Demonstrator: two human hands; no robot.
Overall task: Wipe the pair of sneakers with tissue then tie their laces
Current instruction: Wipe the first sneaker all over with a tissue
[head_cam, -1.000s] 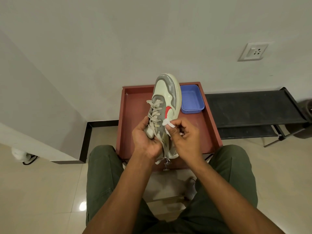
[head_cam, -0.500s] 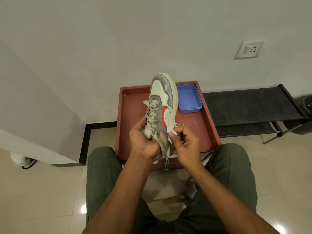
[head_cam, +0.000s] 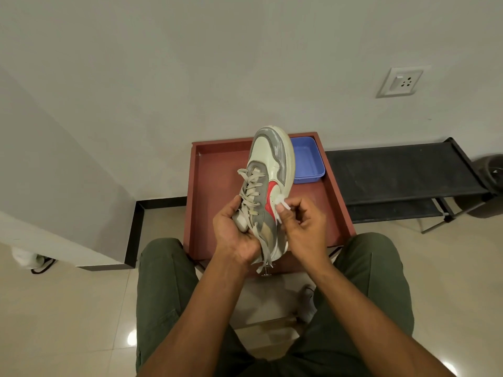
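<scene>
While the left hand [head_cam: 236,235] grips a sneaker [head_cam: 268,186] from beneath, fingers curled round its heel and tongue end, the shoe hangs in the air above a red-brown tray [head_cam: 215,191], toe pointing up and away toward the wall. The sneaker is cream and grey with a red mark on its side, and its laces [head_cam: 250,186] lie loose across the top, one end trailing down past the left wrist. The right hand [head_cam: 302,227] pinches a small wad of white tissue [head_cam: 281,202] between thumb and fingertips and presses it against the side of the shoe, just at the lower edge of the red mark. A blue tub [head_cam: 309,161] sits in the far right corner of the tray, partly hidden behind the toe. Right of the tray stands a low black rack [head_cam: 394,170], and past its far end a dark round bin [head_cam: 490,186] shows at the frame edge. A white socket [head_cam: 400,82] is set in the wall above. The person sits with knees in green trousers [head_cam: 168,295] on either side of the tray's near edge, over a pale tiled floor [head_cam: 68,308]. Between the knees a white thing, perhaps the second sneaker, lies on the floor, too hidden to tell.
</scene>
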